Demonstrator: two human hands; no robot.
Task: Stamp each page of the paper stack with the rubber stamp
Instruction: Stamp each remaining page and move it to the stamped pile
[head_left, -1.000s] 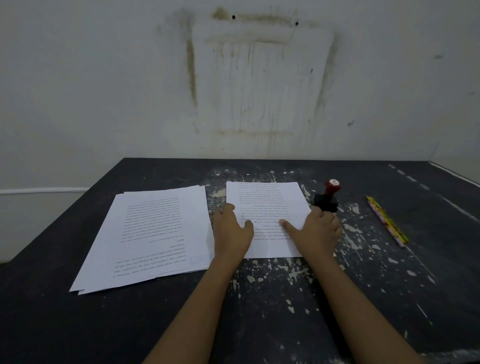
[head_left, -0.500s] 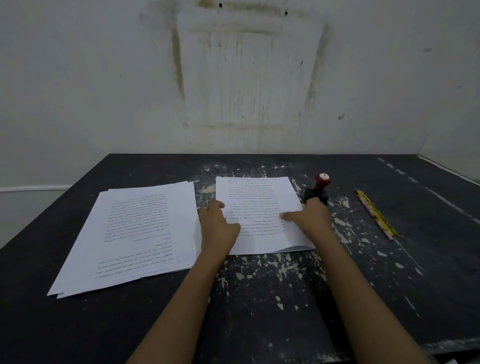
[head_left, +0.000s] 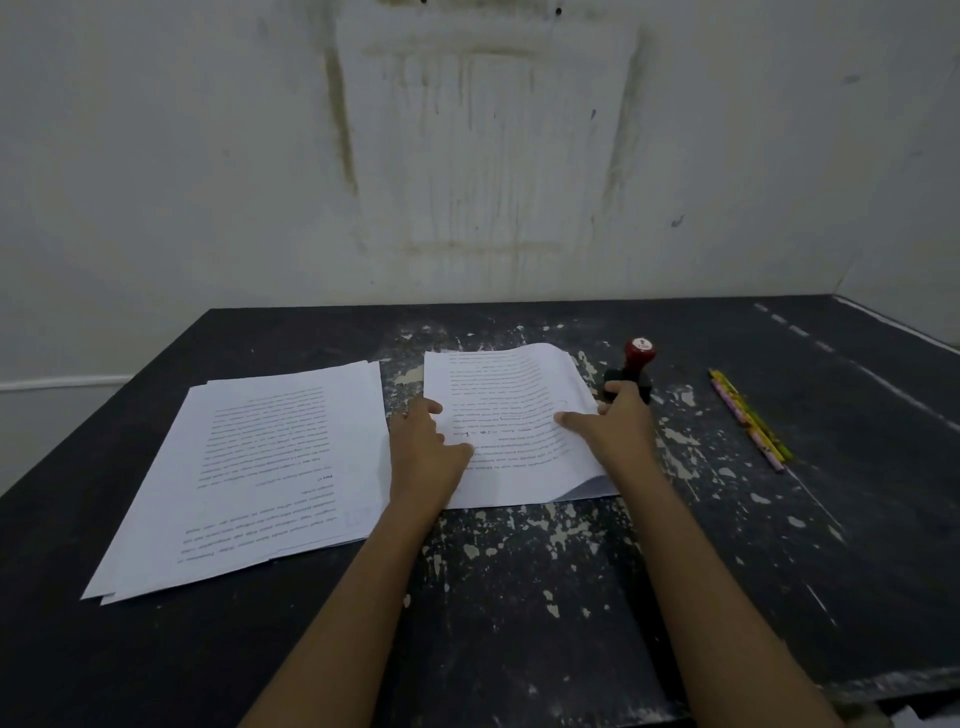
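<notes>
A small stack of printed pages (head_left: 511, 395) lies mid-table, its top sheet bowed up along the right edge. My left hand (head_left: 428, 452) presses flat on the stack's left side. My right hand (head_left: 615, 423) pinches the top sheet's right edge, thumb on top, and lifts it. Just behind that hand stands the rubber stamp (head_left: 636, 364), red knob over a black base, with no hand on it. A larger spread pile of pages (head_left: 265, 467) lies to the left, text upside down to me.
Two patterned pencils (head_left: 748, 418) lie side by side at the right. The dark table (head_left: 519, 597) is flecked with pale paint; its near edge runs at the lower right. A stained white wall rises behind it.
My right hand has lifted the top sheet's right edge, which now curls upward; before, both hands lay flat on the stack. The view has tilted down slightly.
</notes>
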